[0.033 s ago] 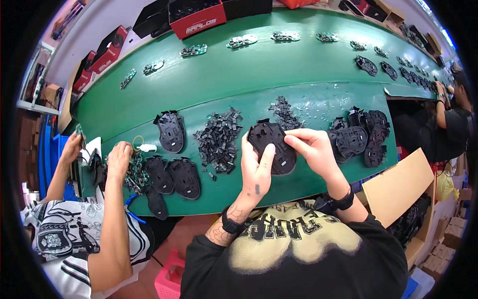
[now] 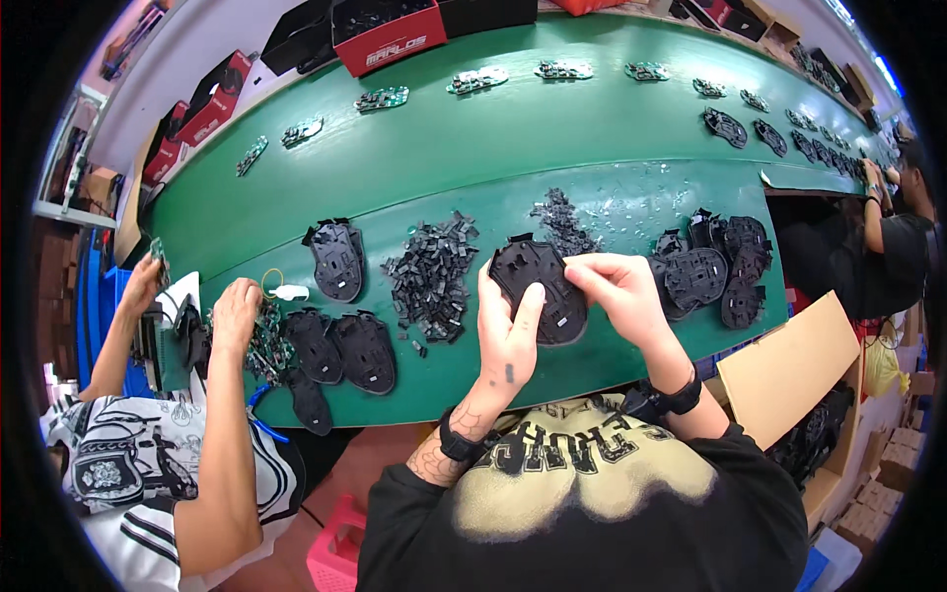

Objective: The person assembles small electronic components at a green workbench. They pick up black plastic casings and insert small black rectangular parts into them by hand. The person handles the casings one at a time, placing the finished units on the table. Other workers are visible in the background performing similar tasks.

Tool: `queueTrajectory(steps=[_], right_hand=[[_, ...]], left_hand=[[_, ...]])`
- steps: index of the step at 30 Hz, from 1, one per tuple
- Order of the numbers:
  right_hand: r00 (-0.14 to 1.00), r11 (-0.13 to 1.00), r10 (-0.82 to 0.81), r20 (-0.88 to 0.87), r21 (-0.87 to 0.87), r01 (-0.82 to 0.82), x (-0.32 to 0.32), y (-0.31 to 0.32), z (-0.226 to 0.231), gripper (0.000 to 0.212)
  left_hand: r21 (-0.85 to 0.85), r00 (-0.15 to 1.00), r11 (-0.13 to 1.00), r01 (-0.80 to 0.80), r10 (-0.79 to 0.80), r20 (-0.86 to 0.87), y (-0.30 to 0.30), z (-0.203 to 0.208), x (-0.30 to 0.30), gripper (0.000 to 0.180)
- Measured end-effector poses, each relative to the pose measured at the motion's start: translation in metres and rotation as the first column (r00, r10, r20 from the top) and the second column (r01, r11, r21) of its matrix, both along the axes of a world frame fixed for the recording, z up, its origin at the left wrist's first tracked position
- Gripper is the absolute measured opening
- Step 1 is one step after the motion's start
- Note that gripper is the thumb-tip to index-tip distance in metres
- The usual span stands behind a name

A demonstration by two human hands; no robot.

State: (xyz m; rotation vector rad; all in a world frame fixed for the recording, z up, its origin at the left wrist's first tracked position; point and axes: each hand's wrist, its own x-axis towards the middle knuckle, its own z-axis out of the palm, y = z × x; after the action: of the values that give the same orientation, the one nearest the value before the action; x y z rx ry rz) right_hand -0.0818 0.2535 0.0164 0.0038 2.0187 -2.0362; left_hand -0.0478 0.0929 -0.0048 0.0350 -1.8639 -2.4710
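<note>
My left hand [image 2: 506, 345] grips a black plastic mouse base [image 2: 560, 296], thumb across its inner face and fingers behind. At the base's upper right edge, the thumb and forefinger of my right hand [image 2: 629, 306] are pinched together; whatever lies between them is too small or hidden to make out. Left of the base lies a heap of small black plastic pieces [image 2: 432, 276], and beyond it a smaller heap of black bits [image 2: 564, 222]. More mouse bases [image 2: 695, 278] are piled by my right hand. Others [image 2: 365, 353] lie farther left on the green table [image 2: 434, 380].
A co-worker's hands [image 2: 235, 314] work at the left beside circuit boards [image 2: 268, 345] and blue-handled pliers [image 2: 261, 414]. Circuit boards [image 2: 478, 81] line the far green surface, with red boxes [image 2: 390, 39] behind. An open carton [image 2: 789, 370] stands at right; another person [image 2: 898, 232] sits beyond.
</note>
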Motion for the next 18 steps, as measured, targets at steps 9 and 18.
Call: queueTrajectory(steps=[9,18], right_hand=[[1.000,1.000,-0.022,0.013,-0.010,0.022,-0.003,0.004,-0.003,0.019],[0.996,0.997,-0.008,0.091,-0.073,0.015,-0.005,0.006,-0.005,0.019]], left_hand=[[0.018,1.000,1.000,0.014,-0.014,0.010,0.003,0.002,-0.001,0.048],[0.015,0.999,1.000,0.025,-0.026,0.023,-0.002,-0.003,0.001,0.049]])
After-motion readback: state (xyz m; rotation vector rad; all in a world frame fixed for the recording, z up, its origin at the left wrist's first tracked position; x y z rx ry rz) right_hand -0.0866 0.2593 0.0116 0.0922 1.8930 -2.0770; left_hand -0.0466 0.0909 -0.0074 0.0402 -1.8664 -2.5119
